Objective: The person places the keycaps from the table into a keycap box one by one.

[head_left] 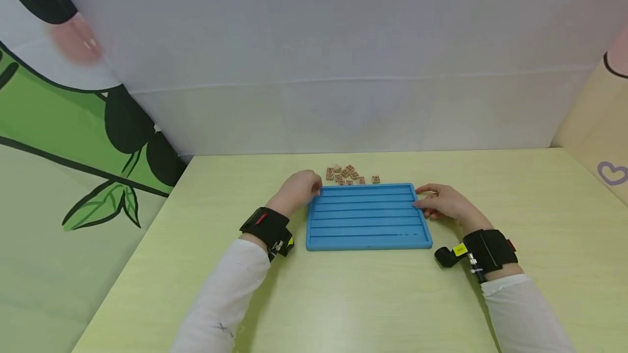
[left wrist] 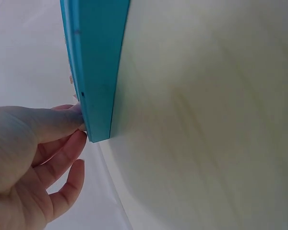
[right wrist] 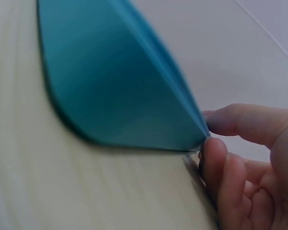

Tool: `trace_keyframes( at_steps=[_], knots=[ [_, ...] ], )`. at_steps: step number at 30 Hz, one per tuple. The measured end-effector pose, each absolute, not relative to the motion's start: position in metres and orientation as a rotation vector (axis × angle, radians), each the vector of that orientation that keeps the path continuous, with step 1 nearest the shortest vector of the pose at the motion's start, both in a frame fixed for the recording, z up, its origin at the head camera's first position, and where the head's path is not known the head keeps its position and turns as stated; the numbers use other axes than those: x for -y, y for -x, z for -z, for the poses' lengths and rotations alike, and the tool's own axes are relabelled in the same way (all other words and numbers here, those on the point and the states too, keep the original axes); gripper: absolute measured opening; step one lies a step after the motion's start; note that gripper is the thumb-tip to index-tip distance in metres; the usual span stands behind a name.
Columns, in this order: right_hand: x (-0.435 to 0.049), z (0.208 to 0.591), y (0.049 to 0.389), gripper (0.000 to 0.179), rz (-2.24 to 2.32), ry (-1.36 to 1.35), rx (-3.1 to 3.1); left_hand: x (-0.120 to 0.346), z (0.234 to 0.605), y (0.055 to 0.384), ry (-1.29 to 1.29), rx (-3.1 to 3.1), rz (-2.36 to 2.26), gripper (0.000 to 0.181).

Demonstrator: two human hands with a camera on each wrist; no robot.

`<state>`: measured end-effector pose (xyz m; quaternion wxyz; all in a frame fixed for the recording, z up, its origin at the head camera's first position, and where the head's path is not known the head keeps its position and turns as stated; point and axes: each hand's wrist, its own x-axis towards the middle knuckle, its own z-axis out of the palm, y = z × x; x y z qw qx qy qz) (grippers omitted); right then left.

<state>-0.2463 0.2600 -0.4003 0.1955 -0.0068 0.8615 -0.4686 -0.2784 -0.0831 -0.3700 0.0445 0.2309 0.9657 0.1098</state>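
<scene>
A blue rectangular tray [head_left: 369, 218] with raised rims and several ridges running across it lies on the table. At its far left corner, the left hand [head_left: 300, 188] pinches the rim. The left wrist view shows the thumb [left wrist: 62, 122] against the tray's outer side, with the other fingers bent behind. My right hand [head_left: 445, 204] holds the right edge near the far corner. In the right wrist view one digit lies on the rim, and curled fingers [right wrist: 215, 165] sit by the lower edge. Small square wooden tiles [head_left: 345, 171] with dark markings lie just beyond the tray.
One tile [head_left: 375, 179] sits a little apart to the right of the group. The pale wooden table [head_left: 343, 298] ends at a white cloth backdrop [head_left: 353, 70]. A cartoon-printed panel [head_left: 59, 189] stands on the left, and a beige one [head_left: 601, 129] on the right.
</scene>
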Motion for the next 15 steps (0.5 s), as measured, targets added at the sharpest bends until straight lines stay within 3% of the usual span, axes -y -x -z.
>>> trace_keyframes(
  at_steps=[15],
  knots=[
    [-0.2586, 0.3983, 0.2453, 0.061, 1.323, -0.008, -2.401, 0.0861, 0.3662, 0.2756, -0.663, -2.952, -0.307, 0.023]
  ],
)
